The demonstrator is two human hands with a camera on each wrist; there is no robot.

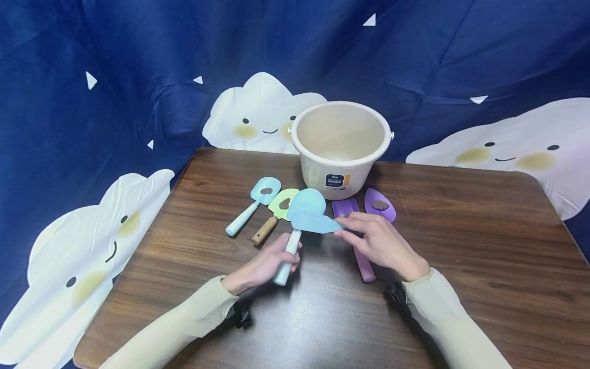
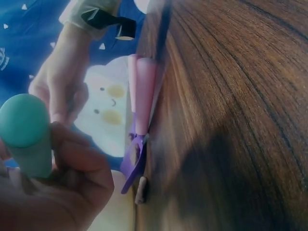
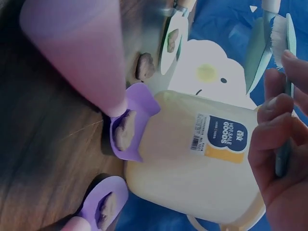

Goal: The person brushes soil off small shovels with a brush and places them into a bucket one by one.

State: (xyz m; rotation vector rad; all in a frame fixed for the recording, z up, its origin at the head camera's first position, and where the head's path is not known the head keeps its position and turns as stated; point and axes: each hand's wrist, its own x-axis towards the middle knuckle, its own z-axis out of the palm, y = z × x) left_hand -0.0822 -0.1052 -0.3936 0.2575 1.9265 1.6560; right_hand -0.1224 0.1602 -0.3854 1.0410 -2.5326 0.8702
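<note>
My left hand grips the pale handle of a light blue shovel with a rounded blade, raised above the table. Between the fingertips of my right hand is one end of a small light blue brush. The brush overlaps the shovel blade in the head view; white bristles face that blade in the right wrist view, with little or no gap between them. In the left wrist view, the handle's round green end points at the camera.
A beige bucket stands at the back. Left of it lie a blue shovel and a green shovel with a wooden handle. Purple shovels, one flat-ended and one pointed, lie right. Brown lumps sit on several blades.
</note>
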